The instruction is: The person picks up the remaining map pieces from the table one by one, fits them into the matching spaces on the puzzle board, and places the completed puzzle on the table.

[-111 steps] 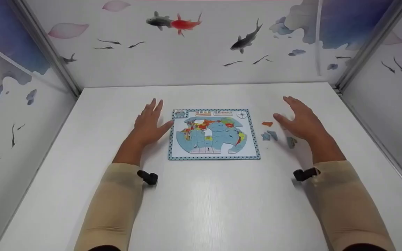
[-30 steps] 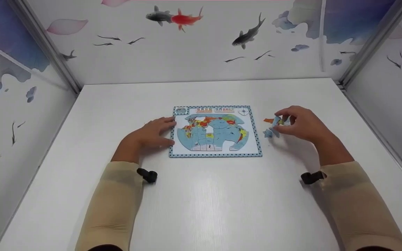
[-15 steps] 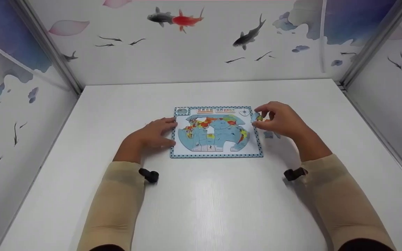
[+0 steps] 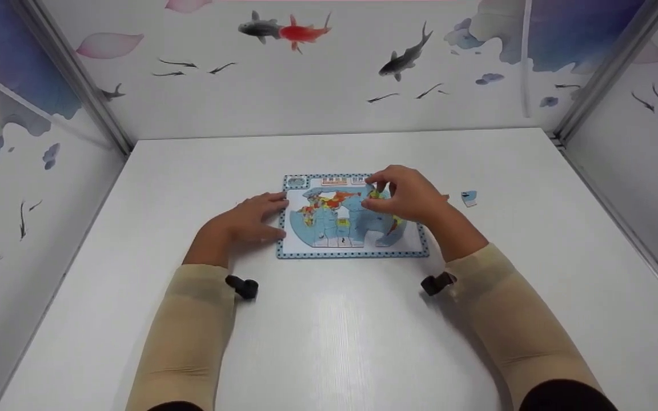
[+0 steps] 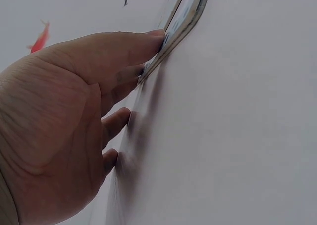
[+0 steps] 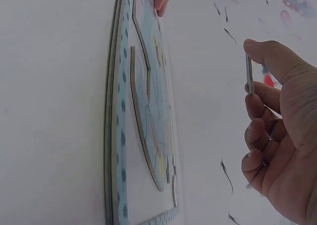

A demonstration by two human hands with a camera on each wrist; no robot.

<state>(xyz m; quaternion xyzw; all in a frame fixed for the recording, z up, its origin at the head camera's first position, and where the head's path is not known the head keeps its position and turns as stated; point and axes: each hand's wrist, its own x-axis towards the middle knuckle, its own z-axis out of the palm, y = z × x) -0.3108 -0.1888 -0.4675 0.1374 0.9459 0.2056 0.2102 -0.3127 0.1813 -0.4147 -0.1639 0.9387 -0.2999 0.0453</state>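
A world map jigsaw puzzle (image 4: pixel 340 228) lies in a blue-dotted board (image 4: pixel 352 255) on the table. White backing shows through at its middle and lower right. My left hand (image 4: pixel 243 220) rests at the board's left edge; in the left wrist view, the thumb of that hand (image 5: pixel 59 116) touches the edge with the fingers spread. Above the board's upper right, my right hand (image 4: pixel 412 197) pinches a puzzle piece (image 4: pixel 373 193) between thumb and forefinger. In the right wrist view, the piece (image 6: pixel 249 75) is seen edge-on, off the board.
Right of the board lies a loose blue puzzle piece (image 4: pixel 469 198). An orange piece (image 4: pixel 446 197) peeks out beside my right wrist, mostly hidden. White walls with painted fish (image 4: pixel 303 34) enclose the white table (image 4: pixel 329 331) at the back and sides.
My right hand has picked up a piece from the right of the board and carried it left over the puzzle. My left hand has come down onto the board's left edge and stays there.
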